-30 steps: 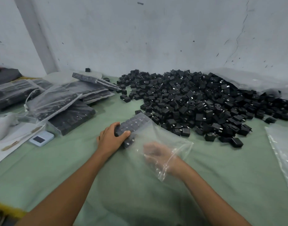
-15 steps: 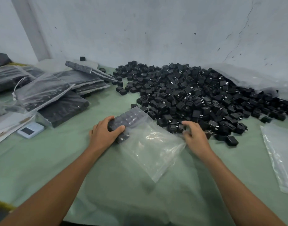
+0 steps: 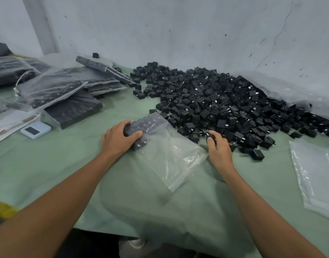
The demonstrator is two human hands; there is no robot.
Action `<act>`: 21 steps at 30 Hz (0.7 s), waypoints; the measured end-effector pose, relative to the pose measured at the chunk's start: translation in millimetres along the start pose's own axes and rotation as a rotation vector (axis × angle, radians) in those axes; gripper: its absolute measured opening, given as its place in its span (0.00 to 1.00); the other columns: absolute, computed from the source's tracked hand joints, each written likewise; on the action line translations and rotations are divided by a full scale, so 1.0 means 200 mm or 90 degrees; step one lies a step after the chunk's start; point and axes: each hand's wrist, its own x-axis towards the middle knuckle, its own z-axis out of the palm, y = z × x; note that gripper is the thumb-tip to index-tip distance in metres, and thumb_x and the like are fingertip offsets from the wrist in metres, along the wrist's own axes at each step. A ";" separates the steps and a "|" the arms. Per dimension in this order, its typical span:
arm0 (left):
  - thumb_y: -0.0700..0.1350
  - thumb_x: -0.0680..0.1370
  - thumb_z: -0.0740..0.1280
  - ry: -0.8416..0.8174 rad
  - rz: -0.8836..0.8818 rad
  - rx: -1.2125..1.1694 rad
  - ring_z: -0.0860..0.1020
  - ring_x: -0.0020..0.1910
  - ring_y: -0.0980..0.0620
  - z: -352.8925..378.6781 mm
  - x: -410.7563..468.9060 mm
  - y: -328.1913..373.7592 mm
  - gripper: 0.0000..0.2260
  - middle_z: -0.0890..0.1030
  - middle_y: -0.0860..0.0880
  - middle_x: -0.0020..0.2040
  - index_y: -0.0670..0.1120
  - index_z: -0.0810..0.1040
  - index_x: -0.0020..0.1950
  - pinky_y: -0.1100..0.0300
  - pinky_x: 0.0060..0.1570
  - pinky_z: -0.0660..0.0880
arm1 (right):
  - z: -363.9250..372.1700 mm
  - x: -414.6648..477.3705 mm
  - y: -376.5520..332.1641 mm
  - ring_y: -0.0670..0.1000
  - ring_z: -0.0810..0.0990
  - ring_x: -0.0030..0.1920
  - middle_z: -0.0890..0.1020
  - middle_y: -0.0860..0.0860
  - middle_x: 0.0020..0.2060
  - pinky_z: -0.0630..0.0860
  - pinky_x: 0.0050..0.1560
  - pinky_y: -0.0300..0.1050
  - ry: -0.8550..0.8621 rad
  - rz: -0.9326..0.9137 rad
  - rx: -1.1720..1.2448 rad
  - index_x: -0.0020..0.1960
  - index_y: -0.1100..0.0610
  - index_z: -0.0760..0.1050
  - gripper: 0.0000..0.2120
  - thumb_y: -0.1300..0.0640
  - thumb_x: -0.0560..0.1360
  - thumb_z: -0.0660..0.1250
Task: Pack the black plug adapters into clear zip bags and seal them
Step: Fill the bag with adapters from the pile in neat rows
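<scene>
Right hand (image 3: 218, 151) moved from bag (image 3: 171, 157) to adapters (image 3: 225, 101), green cloth (image 3: 48, 164), wall (image 3: 178, 34)

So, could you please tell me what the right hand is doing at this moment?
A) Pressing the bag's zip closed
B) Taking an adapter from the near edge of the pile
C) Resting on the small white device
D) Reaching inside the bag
B: the right hand curls its fingers on an adapter at the near edge of the pile, outside the bag, which the left hand holds.
</scene>
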 end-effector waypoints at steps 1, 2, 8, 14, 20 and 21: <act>0.73 0.67 0.63 -0.001 0.001 0.000 0.73 0.67 0.45 0.00 0.00 0.00 0.35 0.77 0.52 0.68 0.58 0.72 0.70 0.47 0.66 0.63 | -0.01 -0.02 -0.01 0.49 0.77 0.49 0.77 0.46 0.49 0.68 0.49 0.46 0.011 0.013 0.045 0.65 0.44 0.71 0.13 0.47 0.81 0.57; 0.73 0.67 0.63 -0.001 0.003 0.000 0.73 0.67 0.44 0.00 -0.01 0.00 0.35 0.77 0.52 0.68 0.58 0.71 0.70 0.47 0.66 0.63 | -0.03 -0.05 -0.02 0.51 0.78 0.50 0.79 0.44 0.47 0.70 0.48 0.45 0.021 0.036 0.098 0.63 0.45 0.71 0.12 0.48 0.81 0.59; 0.71 0.71 0.66 0.001 0.014 0.018 0.72 0.67 0.45 0.00 0.01 0.00 0.32 0.76 0.51 0.69 0.58 0.70 0.72 0.47 0.67 0.64 | -0.16 -0.37 -0.07 0.48 0.82 0.38 0.83 0.51 0.45 0.78 0.39 0.44 0.033 0.130 0.367 0.56 0.44 0.74 0.13 0.58 0.75 0.64; 0.70 0.72 0.66 -0.003 0.006 0.013 0.71 0.68 0.44 0.01 0.00 0.00 0.32 0.76 0.50 0.69 0.58 0.70 0.72 0.48 0.67 0.62 | -0.11 -0.57 -0.17 0.49 0.82 0.35 0.84 0.57 0.40 0.81 0.37 0.40 -0.257 0.232 0.525 0.55 0.65 0.80 0.09 0.70 0.78 0.63; 0.71 0.71 0.66 -0.002 0.010 0.020 0.72 0.68 0.45 0.01 0.01 0.00 0.32 0.76 0.50 0.69 0.58 0.70 0.72 0.48 0.67 0.62 | 0.03 -0.47 -0.34 0.52 0.86 0.41 0.85 0.59 0.42 0.83 0.40 0.40 -0.311 0.311 0.727 0.57 0.67 0.76 0.10 0.73 0.77 0.63; 0.71 0.71 0.65 -0.002 0.011 0.020 0.72 0.67 0.45 0.01 0.01 0.00 0.32 0.76 0.51 0.69 0.58 0.70 0.71 0.48 0.67 0.63 | 0.06 -0.44 -0.38 0.53 0.87 0.42 0.86 0.59 0.43 0.83 0.41 0.40 -0.335 0.310 0.744 0.57 0.67 0.76 0.10 0.72 0.78 0.63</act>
